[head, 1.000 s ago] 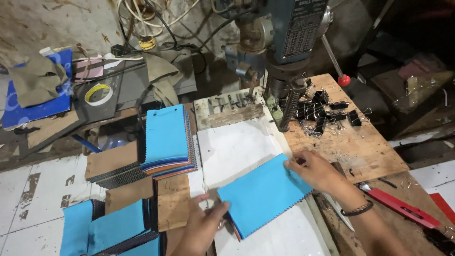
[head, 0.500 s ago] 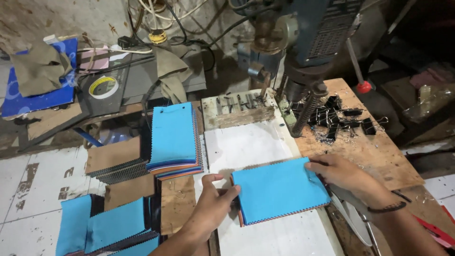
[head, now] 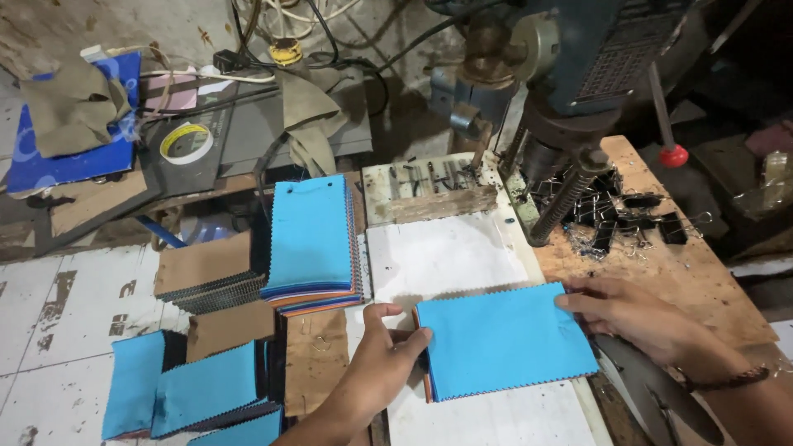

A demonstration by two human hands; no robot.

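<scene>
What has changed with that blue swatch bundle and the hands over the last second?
The blue swatch bundle was turned from slanted to nearly square with the white board. The left hand, which lay at its lower corner, now grips its left edge; the right hand keeps hold of the right edge. The stack of blue swatches and the black binder clips stayed put.

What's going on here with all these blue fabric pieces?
A person holds a stack of blue fabric swatches flat on a white board, left hand at one end, right hand at the other. A drill press stands behind it, with black binder clips beside it. More swatch stacks lie to the left.
</scene>
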